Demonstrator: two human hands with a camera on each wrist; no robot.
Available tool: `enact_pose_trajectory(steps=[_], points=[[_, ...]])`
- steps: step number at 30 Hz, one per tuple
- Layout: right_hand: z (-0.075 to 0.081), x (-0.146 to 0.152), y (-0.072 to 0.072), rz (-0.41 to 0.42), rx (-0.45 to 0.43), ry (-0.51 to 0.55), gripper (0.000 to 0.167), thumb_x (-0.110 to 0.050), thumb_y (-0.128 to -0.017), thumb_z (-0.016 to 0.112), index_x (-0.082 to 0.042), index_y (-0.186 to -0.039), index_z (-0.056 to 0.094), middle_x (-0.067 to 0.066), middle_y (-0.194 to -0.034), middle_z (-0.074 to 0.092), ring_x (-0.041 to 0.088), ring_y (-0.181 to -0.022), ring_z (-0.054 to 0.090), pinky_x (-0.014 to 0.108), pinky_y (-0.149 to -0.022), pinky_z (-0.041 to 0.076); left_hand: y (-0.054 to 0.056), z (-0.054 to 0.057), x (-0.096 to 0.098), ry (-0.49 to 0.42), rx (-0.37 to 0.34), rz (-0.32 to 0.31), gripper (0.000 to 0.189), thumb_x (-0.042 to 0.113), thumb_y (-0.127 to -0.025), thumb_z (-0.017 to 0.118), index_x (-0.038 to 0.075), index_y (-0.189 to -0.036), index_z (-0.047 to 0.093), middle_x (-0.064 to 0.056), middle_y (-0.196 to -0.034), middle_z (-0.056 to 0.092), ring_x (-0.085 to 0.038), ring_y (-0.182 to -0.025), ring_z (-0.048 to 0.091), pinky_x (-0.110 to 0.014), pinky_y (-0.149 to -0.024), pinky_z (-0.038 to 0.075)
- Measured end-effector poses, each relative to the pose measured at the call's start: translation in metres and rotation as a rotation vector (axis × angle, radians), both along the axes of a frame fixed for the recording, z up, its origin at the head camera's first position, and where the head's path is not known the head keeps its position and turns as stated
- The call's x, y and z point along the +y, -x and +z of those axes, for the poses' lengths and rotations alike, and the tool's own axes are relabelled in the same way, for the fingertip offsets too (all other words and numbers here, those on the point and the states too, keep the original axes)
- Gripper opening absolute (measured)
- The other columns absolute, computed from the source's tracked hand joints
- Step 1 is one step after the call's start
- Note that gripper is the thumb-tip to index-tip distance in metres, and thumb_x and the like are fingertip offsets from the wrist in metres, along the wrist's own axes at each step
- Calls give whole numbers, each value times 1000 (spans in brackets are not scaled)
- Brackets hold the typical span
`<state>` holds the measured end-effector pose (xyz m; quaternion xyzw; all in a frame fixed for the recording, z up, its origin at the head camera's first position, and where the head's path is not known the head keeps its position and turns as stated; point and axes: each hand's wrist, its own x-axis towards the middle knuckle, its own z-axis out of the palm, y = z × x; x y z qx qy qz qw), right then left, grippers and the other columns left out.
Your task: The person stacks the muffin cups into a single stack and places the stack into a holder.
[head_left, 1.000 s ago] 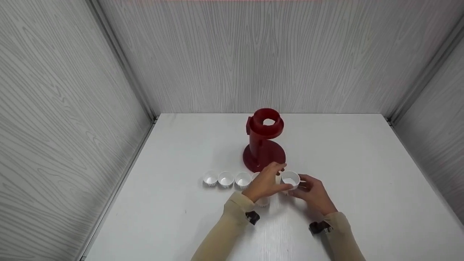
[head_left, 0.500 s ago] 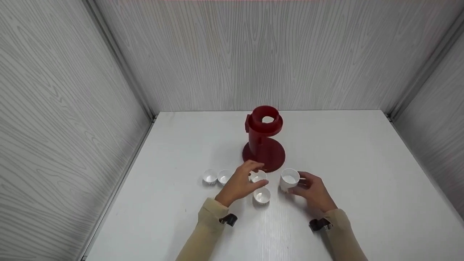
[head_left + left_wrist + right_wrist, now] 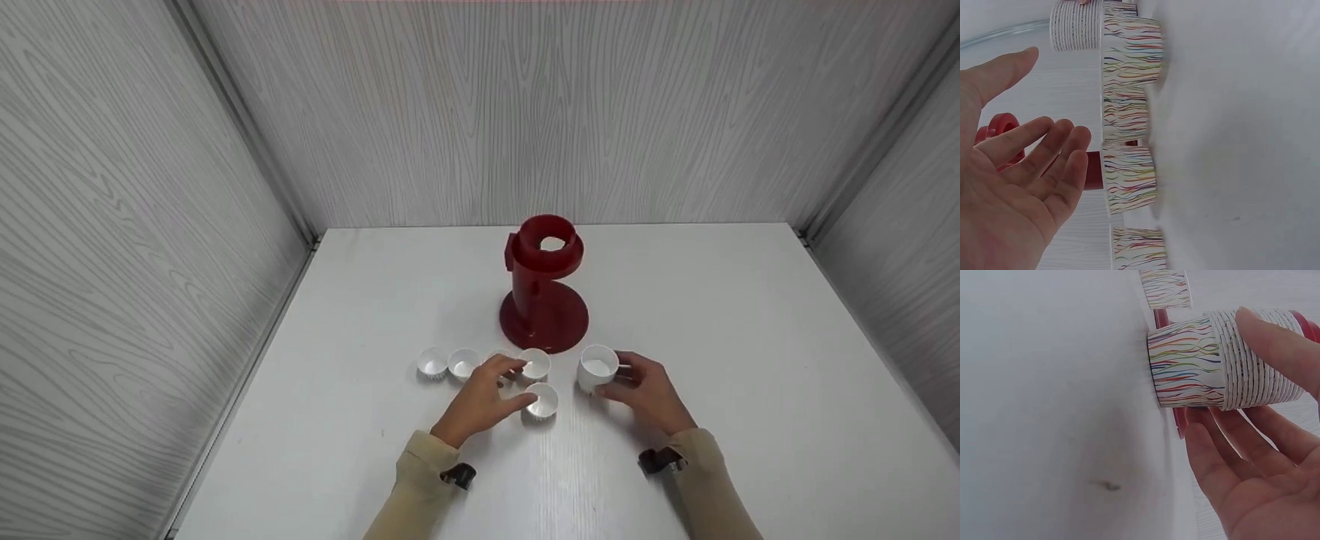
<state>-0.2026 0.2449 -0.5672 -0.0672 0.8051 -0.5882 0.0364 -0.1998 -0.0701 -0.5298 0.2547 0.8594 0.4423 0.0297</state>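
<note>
The table is bounded at the rear by the back panel and laterally by the left side panel and right side panel. Broad table surface extends from each hand to its side panel. The red stand is positioned behind the row of four cups, well forward of the back panel. A narrow strip of table separates the front cup from the cup stack.

The right hand holds the cup stack, upright on the table, between thumb and fingers. The left hand is half open and holds nothing, its fingers extended near the row.

The wrist views show coloured wavy stripes on the cup walls; the right wrist view also shows many nested rims. The head view shows white interiors in the single cups. The red stand's upper ring is open through its centre.
</note>
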Motion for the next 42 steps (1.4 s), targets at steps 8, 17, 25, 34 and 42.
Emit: enact_pose_trajectory(steps=[8, 17, 25, 34, 42], points=[[1, 0, 1, 11, 4, 34, 67, -21, -77, 93, -12, -137, 64, 10, -136, 67, 30, -124, 67, 27, -101, 57, -7, -13, 1, 60, -76, 44, 53, 32, -88, 83, 7, -132, 65, -10, -126, 66, -26, -114, 65, -42, -100, 57], [1, 1, 0, 4, 8, 40, 68, -22, -74, 94, -13, -135, 66, 9, -134, 68, 29, -121, 68, 24, -98, 57, -10, -21, 7, 37, -105, 21, 58, 30, -82, 89, 13, -132, 66, -6, -125, 66, -24, -114, 63, -39, -102, 55], [-1, 2, 2, 9, 19, 40, 67, -21, -74, 94, -12, -134, 66, 10, -133, 69, 30, -120, 67, 21, -96, 57, -9, -22, 9, 22, -90, -12, 58, 29, -81, 89, 14, -132, 65, -5, -125, 66, -22, -114, 63, -38, -103, 54], [-2, 2, 1, 4, 12, 30, 66, -22, -76, 93, -12, -136, 65, 10, -133, 68, 29, -119, 68, 22, -95, 57, -9, -23, 10, 59, -96, -17, 60, 31, -81, 89, 13, -133, 65, -4, -126, 67, -19, -113, 63, -34, -103, 53], [-2, 1, 1, -2, 16, 1, 66, -25, -77, 92, -14, -136, 65, 8, -135, 68, 29, -121, 67, 23, -96, 57, -7, -23, 13, 100, -93, 5, 62, 34, -81, 89, 13, -134, 65, -2, -124, 67, -15, -112, 61, -32, -103, 52]])
